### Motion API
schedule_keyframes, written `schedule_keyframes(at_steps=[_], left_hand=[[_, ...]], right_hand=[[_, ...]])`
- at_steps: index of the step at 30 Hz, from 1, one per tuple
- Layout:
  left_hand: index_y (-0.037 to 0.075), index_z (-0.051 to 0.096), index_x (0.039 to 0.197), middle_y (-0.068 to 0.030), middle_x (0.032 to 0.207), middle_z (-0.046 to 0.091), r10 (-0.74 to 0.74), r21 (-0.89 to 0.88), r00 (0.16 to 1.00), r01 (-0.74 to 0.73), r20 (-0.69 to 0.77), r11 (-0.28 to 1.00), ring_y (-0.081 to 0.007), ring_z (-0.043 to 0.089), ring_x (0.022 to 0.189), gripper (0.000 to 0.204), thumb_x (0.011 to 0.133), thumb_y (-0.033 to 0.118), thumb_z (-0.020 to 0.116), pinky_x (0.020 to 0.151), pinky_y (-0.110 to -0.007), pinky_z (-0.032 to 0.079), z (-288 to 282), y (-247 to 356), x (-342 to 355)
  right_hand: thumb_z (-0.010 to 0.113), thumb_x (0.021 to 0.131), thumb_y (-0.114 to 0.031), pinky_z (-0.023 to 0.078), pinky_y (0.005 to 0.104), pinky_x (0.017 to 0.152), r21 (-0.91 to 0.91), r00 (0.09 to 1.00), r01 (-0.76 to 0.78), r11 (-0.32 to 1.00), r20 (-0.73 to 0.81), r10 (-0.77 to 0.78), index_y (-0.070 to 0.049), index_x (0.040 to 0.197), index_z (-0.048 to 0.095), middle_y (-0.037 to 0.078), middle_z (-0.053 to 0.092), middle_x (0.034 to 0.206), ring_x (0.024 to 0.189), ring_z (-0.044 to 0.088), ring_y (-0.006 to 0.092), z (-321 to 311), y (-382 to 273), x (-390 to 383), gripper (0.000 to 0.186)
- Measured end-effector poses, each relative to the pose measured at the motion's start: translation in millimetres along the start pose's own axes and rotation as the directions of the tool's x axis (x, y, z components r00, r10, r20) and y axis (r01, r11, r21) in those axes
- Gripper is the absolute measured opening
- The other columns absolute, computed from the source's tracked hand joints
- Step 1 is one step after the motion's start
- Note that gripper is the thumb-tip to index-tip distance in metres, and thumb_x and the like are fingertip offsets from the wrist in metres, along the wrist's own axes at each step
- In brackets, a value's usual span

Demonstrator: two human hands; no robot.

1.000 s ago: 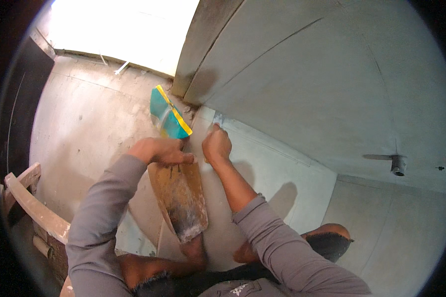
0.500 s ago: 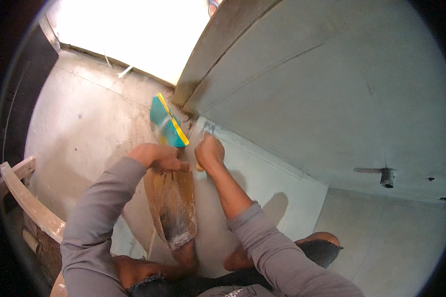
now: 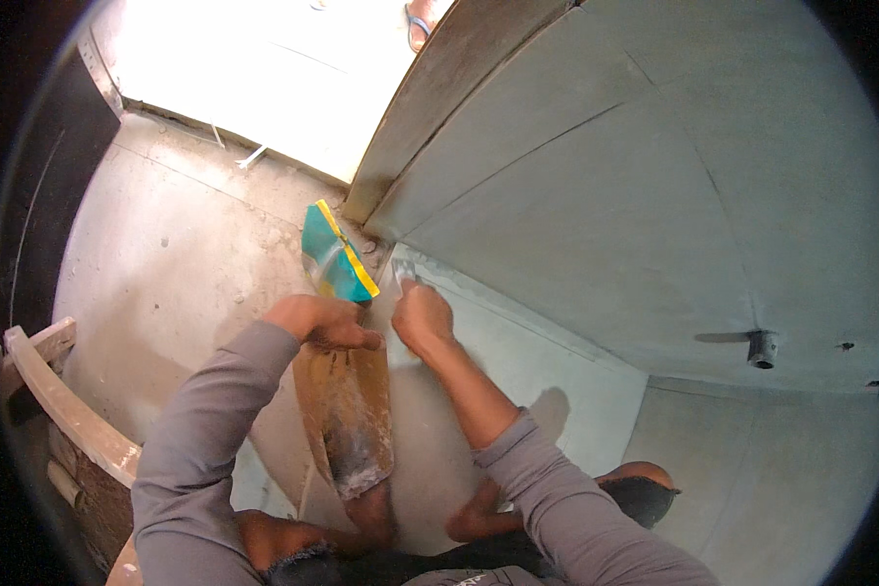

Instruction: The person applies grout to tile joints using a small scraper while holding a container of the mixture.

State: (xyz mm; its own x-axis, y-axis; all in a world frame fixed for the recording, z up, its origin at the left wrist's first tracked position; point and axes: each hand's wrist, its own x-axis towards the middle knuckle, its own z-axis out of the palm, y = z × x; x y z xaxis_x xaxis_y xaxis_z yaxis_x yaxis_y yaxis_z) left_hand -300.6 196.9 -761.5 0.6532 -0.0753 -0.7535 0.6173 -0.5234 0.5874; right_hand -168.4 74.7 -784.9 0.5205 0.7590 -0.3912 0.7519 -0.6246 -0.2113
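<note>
My left hand [image 3: 324,320] is closed on the upper end of a brown, worn, trough-shaped scoop [image 3: 346,405], whose lower end has whitish residue and lies by my foot. Just beyond that hand is a teal plastic piece [image 3: 330,252] with a yellow edge; whether it joins the scoop I cannot tell. My right hand [image 3: 423,319] is wrapped round a putty knife [image 3: 404,269], its handle mostly hidden by the fingers. The knife's flat metal blade is at the pale strip [image 3: 518,327] along the foot of the grey wall, near the corner.
The grey wall [image 3: 674,195] rises on the right, with a short pipe stub [image 3: 763,350] sticking out. A bright doorway opens at the top, where another person's sandalled foot [image 3: 420,24] shows. At left stands a curved wooden frame [image 3: 73,410]. Debris [image 3: 252,156] lies by the threshold.
My right hand has shifted slightly right and down with the putty knife, and more blade shows. The view has moved a little; the other person's foot shows more at the doorway.
</note>
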Motion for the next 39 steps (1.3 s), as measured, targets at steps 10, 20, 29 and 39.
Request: schedule_keyframes(at_steps=[10, 20, 29, 39], left_hand=[[-0.006, 0.066, 0.091, -0.0174, 0.084, 0.067, -0.002, 0.040, 0.999, 0.001, 0.036, 0.999, -0.0286, 0.064, 0.078, 0.075, 0.082, 0.066, 0.049, 0.071, -0.041, 0.048, -3.6, 6.9, 0.2], [-0.004, 0.065, 0.093, -0.0177, 0.081, 0.067, -0.037, -0.036, 0.996, 0.040, 0.086, 0.999, -0.0275, 0.064, 0.072, 0.070, 0.084, 0.063, 0.049, 0.067, -0.041, 0.048, -7.4, 15.5, -6.0], [-0.005, 0.063, 0.101, -0.0219, 0.090, 0.066, -0.021, 0.047, 0.999, 0.019, 0.029, 0.999, -0.0310, 0.064, 0.084, 0.072, 0.085, 0.063, 0.047, 0.076, -0.042, 0.048, -1.9, 13.1, 2.3], [-0.004, 0.038, 0.135, -0.0243, 0.107, 0.064, -0.052, 0.065, 0.997, 0.048, 0.056, 0.997, -0.0325, 0.064, 0.095, 0.081, 0.086, 0.059, 0.050, 0.082, -0.042, 0.048, 2.1, 11.7, 17.1]], right_hand=[[0.051, 0.087, -0.015, 0.053, 0.0453, 0.076, -0.315, 0.972, 0.151, 0.937, -0.123, -0.199, -0.009, 0.109, 0.063, 0.019, 0.061, 0.103, 0.094, 0.062, 0.0355, -10.9, 70.7, 12.3, 0.025], [0.047, 0.090, -0.026, 0.052, 0.0445, 0.083, -0.431, 0.972, 0.153, 0.889, -0.095, -0.213, -0.009, 0.107, 0.065, 0.015, 0.061, 0.113, 0.094, 0.063, 0.0358, -40.8, 150.2, -18.8, 0.030], [0.053, 0.088, -0.017, 0.050, 0.0465, 0.081, -0.181, 0.998, -0.007, 0.984, 0.063, 0.019, -0.012, 0.123, 0.058, 0.024, 0.062, 0.103, 0.093, 0.062, 0.0385, -57.3, 182.9, -56.5, 0.035], [0.052, 0.086, -0.010, 0.053, 0.0458, 0.076, 0.059, 0.968, -0.130, 0.990, -0.208, 0.140, 0.007, 0.116, 0.053, 0.027, 0.059, 0.103, 0.090, 0.062, 0.0398, 30.4, 71.7, -8.3, 0.034]])
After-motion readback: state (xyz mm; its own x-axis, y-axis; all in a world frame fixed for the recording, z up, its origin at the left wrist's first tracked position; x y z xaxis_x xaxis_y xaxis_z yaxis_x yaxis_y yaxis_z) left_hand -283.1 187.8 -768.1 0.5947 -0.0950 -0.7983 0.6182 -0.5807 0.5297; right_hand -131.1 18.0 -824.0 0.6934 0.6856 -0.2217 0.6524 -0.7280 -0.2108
